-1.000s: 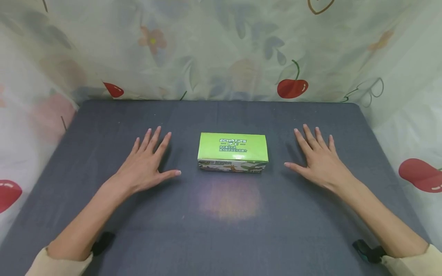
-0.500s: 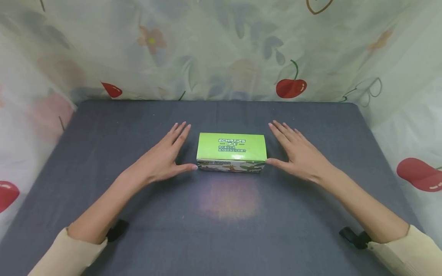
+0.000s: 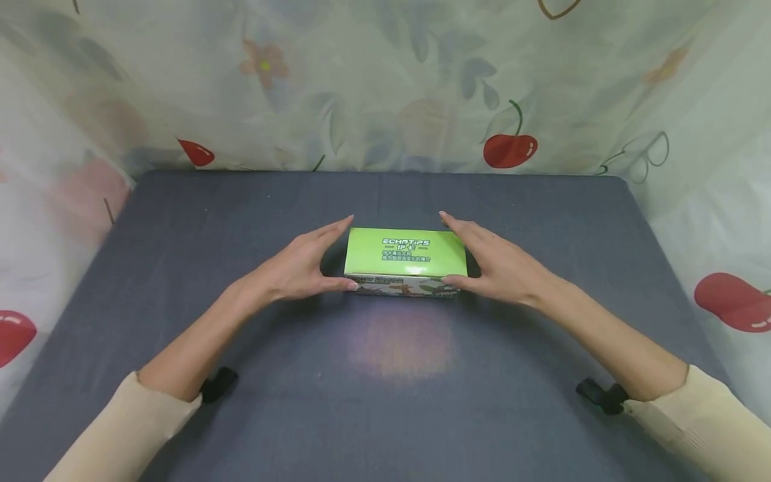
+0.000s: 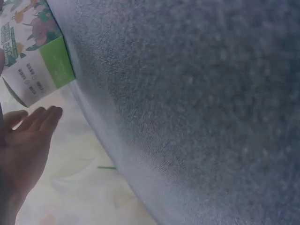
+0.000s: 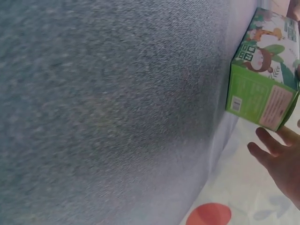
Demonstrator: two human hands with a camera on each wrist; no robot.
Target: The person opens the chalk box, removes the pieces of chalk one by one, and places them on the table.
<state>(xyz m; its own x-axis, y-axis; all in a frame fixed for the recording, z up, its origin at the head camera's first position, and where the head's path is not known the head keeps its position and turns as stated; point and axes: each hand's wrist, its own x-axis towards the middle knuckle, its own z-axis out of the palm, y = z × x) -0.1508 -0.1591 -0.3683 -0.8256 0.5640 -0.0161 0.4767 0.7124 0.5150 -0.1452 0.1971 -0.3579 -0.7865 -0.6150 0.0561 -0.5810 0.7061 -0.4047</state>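
A green cardboard box with white lettering on its lid and a printed front stands on the dark grey cloth. At its left end is my left hand, thumb in front of the near corner and fairly straight fingers reaching toward the far corner. My right hand mirrors this at the other end, thumb across the front face. The left wrist view shows a white-and-green end of the box with fingers a little apart from it. In the right wrist view, fingers lie close by the green end; contact is unclear.
The grey cloth-covered tabletop spreads around the box. A white curtain printed with flowers and cherries hangs behind and at both sides. Black wrist devices sit below the forearms, by cream sleeves.
Both hands have moved inward from either side until thumbs and fingers flank the box's ends. Their spread fingers have drawn together. The box stays in place on the cloth.
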